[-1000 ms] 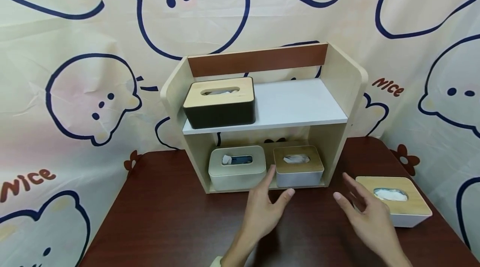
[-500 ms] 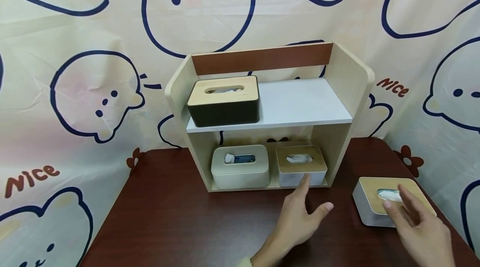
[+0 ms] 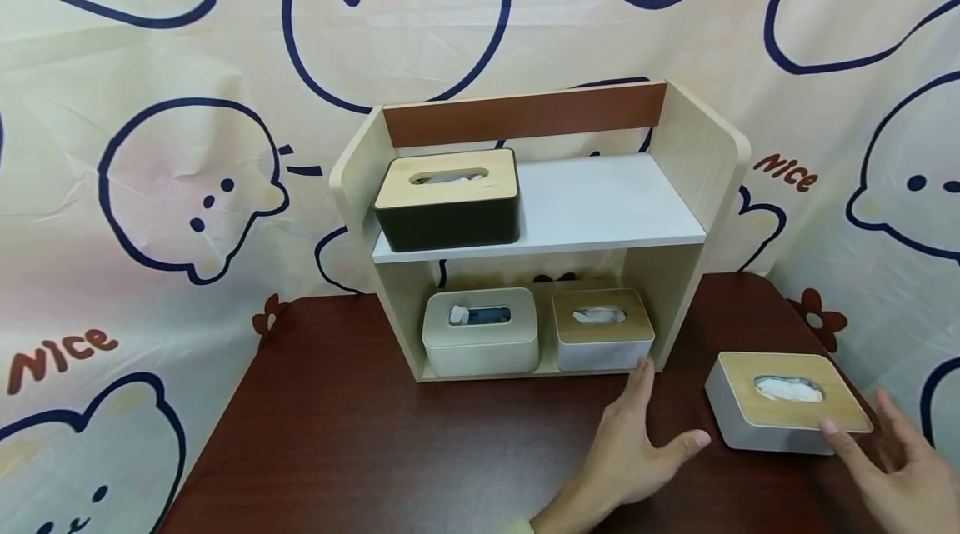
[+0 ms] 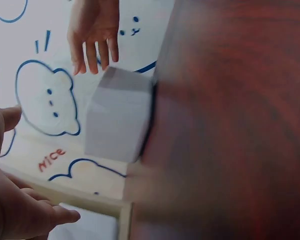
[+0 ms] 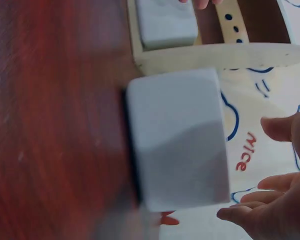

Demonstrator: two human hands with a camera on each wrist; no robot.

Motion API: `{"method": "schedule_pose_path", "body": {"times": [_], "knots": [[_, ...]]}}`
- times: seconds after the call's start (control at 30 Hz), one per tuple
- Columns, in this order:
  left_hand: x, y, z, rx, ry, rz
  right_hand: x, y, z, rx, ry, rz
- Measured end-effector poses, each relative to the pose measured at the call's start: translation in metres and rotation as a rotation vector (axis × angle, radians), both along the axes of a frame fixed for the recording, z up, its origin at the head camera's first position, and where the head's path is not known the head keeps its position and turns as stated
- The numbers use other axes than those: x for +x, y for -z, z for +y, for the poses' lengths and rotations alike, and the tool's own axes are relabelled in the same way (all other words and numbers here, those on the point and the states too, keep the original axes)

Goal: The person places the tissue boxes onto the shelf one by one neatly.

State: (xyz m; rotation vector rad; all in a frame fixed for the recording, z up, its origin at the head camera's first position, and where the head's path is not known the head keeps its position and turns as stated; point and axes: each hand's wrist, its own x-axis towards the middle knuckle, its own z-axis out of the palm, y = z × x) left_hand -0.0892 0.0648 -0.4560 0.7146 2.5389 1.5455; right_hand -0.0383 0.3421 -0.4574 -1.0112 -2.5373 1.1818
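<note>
On the table's right side sits a white tissue box with a wood-look lid [image 3: 772,413], its white side filling the middle of the right wrist view. My right hand [image 3: 900,467] is at its near right corner, thumb over the lid edge in the head view, fingers spread. To the left of that box my left hand [image 3: 626,455] hovers over the table, fingers extended, holding nothing. Inside the lower shelf are a smaller white tissue box with a brown lid [image 3: 603,330] and a pale green tissue box [image 3: 480,351]. A dark green tissue box [image 3: 450,226] sits on the upper shelf.
A two-tier wooden shelf [image 3: 682,292] stands at the back of the dark red-brown table [image 3: 337,434]. Behind it hangs a cartoon-printed cloth [image 3: 180,309], which also covers the right side.
Both hands have moved to the right. The right hand has passed over the right tissue box to its far right corner, and the left hand has come away from the shelf's middle.
</note>
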Motion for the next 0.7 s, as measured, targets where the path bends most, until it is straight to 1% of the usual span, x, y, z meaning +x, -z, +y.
{"method": "schedule_pose_path", "body": {"times": [0.1, 0.27, 0.37, 0.47, 0.53, 0.63, 0.7], "knots": [[0.005, 0.003, 0.007, 0.003, 0.012, -0.027, -0.003, 0.008, 0.01, -0.049, -0.021, -0.064], [0.008, 0.006, 0.021, 0.0, 0.012, -0.123, -0.008, 0.02, 0.023, -0.14, -0.063, -0.129], [0.006, 0.009, 0.03, -0.015, 0.014, -0.159, -0.01, 0.025, 0.029, -0.153, -0.122, -0.141], [0.006, 0.012, 0.04, -0.026, 0.022, -0.179, -0.011, 0.029, 0.032, -0.139, -0.174, -0.139], [0.005, 0.014, 0.045, -0.035, 0.03, -0.182, -0.011, 0.032, 0.033, -0.133, -0.173, -0.132], [0.004, 0.017, 0.051, -0.05, 0.043, -0.177, -0.012, 0.037, 0.034, -0.118, -0.144, -0.124], [0.003, 0.019, 0.054, -0.064, 0.055, -0.157, -0.012, 0.04, 0.033, -0.11, -0.127, -0.106]]}}
